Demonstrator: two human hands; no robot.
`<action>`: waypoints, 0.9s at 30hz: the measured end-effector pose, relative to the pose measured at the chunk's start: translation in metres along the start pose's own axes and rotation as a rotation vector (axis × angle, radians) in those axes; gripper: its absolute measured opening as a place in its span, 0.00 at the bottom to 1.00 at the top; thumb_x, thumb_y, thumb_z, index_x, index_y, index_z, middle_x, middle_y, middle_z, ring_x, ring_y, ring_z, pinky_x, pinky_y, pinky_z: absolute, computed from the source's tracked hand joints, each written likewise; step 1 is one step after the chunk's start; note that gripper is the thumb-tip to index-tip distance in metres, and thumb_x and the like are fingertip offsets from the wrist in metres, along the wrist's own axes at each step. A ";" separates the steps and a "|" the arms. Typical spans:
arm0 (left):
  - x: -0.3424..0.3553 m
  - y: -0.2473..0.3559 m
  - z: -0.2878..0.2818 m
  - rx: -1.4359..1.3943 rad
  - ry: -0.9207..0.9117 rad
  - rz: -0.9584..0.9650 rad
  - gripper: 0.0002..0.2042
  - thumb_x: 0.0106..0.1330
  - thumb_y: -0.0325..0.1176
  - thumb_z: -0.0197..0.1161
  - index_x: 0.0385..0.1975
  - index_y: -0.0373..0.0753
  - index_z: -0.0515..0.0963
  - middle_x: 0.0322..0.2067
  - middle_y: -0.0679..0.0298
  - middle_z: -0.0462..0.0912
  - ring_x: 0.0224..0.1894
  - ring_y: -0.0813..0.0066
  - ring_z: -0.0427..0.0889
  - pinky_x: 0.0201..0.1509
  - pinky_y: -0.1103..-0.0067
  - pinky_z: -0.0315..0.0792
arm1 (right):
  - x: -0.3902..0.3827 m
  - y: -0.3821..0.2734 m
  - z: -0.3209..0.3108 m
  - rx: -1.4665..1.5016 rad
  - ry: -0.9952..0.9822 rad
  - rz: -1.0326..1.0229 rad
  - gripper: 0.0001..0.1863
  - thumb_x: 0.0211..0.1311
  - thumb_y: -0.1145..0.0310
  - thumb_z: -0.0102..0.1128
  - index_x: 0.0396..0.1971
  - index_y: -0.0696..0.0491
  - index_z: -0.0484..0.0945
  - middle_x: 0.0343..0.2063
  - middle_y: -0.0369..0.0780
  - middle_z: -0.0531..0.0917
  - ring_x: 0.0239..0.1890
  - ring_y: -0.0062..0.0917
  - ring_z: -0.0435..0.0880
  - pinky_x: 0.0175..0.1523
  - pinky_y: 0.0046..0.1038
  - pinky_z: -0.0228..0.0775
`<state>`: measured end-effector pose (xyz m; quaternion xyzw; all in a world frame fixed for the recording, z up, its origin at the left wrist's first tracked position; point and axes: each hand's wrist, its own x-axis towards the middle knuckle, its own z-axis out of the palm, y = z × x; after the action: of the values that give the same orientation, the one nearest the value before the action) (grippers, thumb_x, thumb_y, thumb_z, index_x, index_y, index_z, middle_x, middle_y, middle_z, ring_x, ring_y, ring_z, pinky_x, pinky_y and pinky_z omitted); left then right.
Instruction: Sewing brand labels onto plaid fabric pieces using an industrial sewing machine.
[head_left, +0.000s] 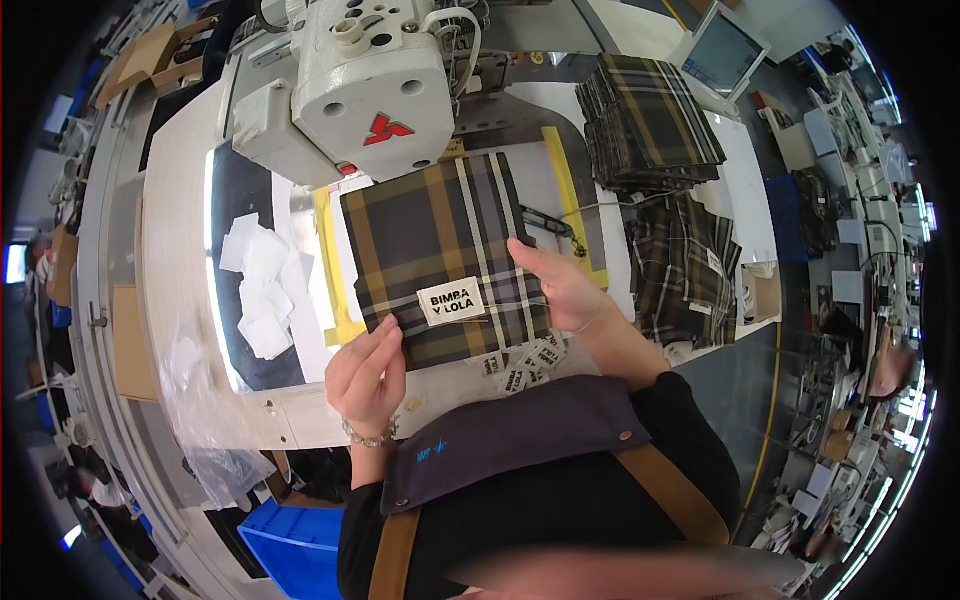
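A square plaid fabric panel (405,235), dark with brown, olive and white stripes, is held between my two hands over the table in front of the sewing machine. Near its lower middle lies a white fabric label (450,301) with dark print. My left hand (368,372) pinches the panel's lower left edge. At the right edge my right hand (562,287) grips it, thumb on top and fingers underneath. Just beyond the right edge rest thread snips (548,222) with a dark green handle. Several loose labels (525,366) lie at the table's near edge.
The white sewing machine head (370,90) stands close beyond the panel. Stacked plaid panels (655,120) sit at the far right, with a looser plaid pile (680,265) nearer. White paper pieces (262,285) lie left. A screen (722,52) stands far right; a blue crate (290,545) is below left.
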<state>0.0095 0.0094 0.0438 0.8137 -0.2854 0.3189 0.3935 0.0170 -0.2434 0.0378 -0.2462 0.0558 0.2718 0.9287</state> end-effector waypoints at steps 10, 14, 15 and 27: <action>0.002 0.002 0.006 -0.093 -0.055 0.081 0.10 0.48 0.14 0.65 0.31 0.33 0.83 0.28 0.55 0.85 0.26 0.64 0.84 0.31 0.78 0.77 | -0.020 -0.013 0.008 -0.163 0.339 -0.109 0.21 0.75 0.61 0.45 0.58 0.60 0.69 0.51 0.42 0.80 0.50 0.27 0.82 0.55 0.32 0.76; -0.004 -0.002 0.002 -0.072 -0.124 0.104 0.11 0.49 0.15 0.65 0.32 0.34 0.83 0.23 0.58 0.83 0.23 0.65 0.81 0.29 0.76 0.74 | -0.067 -0.034 -0.030 -0.140 0.309 -0.274 0.23 0.71 0.61 0.53 0.60 0.57 0.68 0.52 0.39 0.79 0.51 0.24 0.80 0.55 0.29 0.74; -0.006 -0.004 0.001 -0.042 -0.126 0.096 0.11 0.49 0.15 0.65 0.32 0.34 0.83 0.22 0.59 0.82 0.22 0.65 0.80 0.28 0.76 0.73 | -0.083 -0.046 -0.012 -0.189 0.583 -0.323 0.22 0.70 0.62 0.54 0.59 0.57 0.69 0.50 0.39 0.80 0.49 0.24 0.81 0.53 0.29 0.76; -0.035 0.000 0.010 0.017 -0.188 0.178 0.12 0.49 0.17 0.64 0.33 0.37 0.83 0.12 0.67 0.66 0.13 0.70 0.68 0.25 0.77 0.71 | -0.243 -0.088 -0.103 -1.128 1.205 -0.957 0.30 0.65 0.77 0.53 0.68 0.51 0.62 0.52 0.39 0.80 0.48 0.23 0.80 0.55 0.26 0.71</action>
<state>-0.0099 0.0083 0.0133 0.8148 -0.3893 0.2770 0.3283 -0.1385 -0.4740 0.0436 -0.7531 0.2790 -0.3227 0.5009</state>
